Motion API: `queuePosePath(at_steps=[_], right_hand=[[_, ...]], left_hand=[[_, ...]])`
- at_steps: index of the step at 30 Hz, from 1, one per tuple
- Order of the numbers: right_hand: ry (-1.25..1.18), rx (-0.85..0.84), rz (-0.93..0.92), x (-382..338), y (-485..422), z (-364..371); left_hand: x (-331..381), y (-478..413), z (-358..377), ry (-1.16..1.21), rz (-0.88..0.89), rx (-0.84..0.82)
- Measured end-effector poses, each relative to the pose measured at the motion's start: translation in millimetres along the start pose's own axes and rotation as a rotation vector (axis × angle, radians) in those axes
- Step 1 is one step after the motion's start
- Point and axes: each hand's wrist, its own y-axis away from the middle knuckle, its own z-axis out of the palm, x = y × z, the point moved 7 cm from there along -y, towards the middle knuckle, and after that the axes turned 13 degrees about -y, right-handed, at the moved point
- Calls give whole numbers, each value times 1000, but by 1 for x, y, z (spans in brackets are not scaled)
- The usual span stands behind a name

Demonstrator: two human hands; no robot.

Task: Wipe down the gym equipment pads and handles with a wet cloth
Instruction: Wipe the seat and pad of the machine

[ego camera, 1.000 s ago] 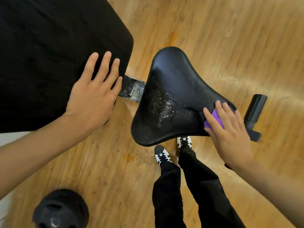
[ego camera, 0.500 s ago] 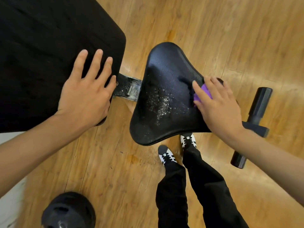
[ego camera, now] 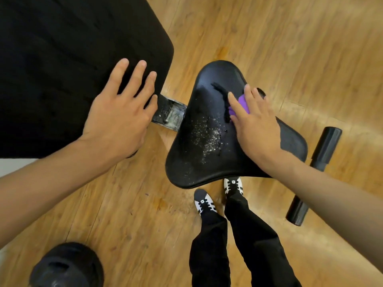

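A black triangular seat pad sits in the middle, with pale specks and a worn patch at its centre. My right hand lies flat on the pad's right half, straight fingers pressing a purple cloth against it; only a strip of cloth shows between the fingers. A dark wet streak runs just left of the cloth. My left hand rests flat, fingers spread, on the corner of the large black back pad at the left.
A metal bracket joins the two pads. A black foam roller bar lies right of the seat. A black weight plate sits at bottom left. My own feet and legs stand on the wooden floor below the seat.
My right hand has slid the purple cloth from the seat pad's lower right edge up and leftward across it, leaving a wet streak. My left hand stays on the back pad.
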Motion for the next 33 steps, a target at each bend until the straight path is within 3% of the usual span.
queuePosePath(at_steps=[5, 7, 9, 13, 15, 19, 21, 24, 28, 31, 33], right_hand=[[122, -228, -198, -12, 134, 6], [131, -249, -248, -7, 111, 6], [88, -152, -240, -10, 45, 4], [18, -50, -47, -5, -29, 6], [70, -74, -79, 2, 23, 1], [170, -277, -275, 23, 129, -22], [145, -263, -268, 21, 100, -21], [99, -115, -246, -8, -7, 1], [65, -121, -109, -21, -100, 15], [77, -89, -109, -7, -14, 2], [109, -193, -183, -4, 70, -6]], left_hand=[[1, 2, 3, -6, 10, -2], [3, 2, 4, -3, 13, 3], [4, 0, 6, -5, 10, 9], [3, 0, 7, -15, 15, 6], [4, 1, 6, -25, 23, 11], [2, 2, 3, -9, 19, 14], [2, 3, 4, -1, 10, 10], [3, 1, 5, 8, 10, 11], [7, 0, 10, -19, 20, -7], [6, 0, 7, -6, 28, 3], [5, 0, 6, 0, 20, 7]])
